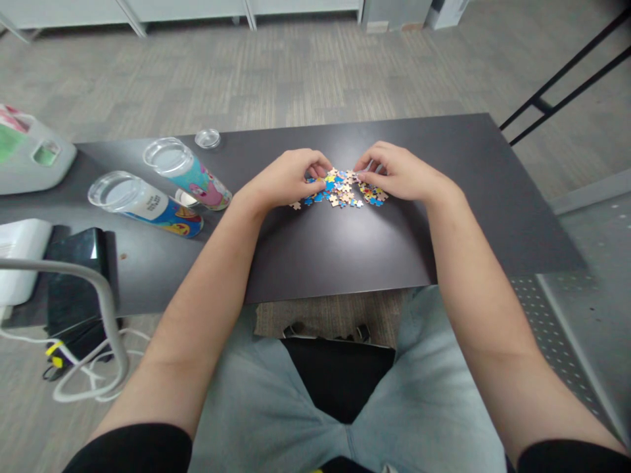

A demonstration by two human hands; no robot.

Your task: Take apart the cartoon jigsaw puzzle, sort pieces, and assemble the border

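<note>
A small heap of coloured jigsaw pieces (342, 188) lies on the dark table (345, 249). My left hand (288, 176) rests at the heap's left side, fingers curled in with the tips on the pieces. My right hand (394, 172) sits at the heap's right side, fingers bent and pinched together over the pieces. What either hand holds between its fingertips is too small to make out. One loose piece (296, 205) lies just left of the heap.
Two clear tubes with colourful labels, a blue one (145, 205) and a pink one (190, 172), lie on the table's left. A round clear lid (208, 138) sits behind them. A grey container (34, 157), a black box (73, 276) and white cables (89, 381) are at far left.
</note>
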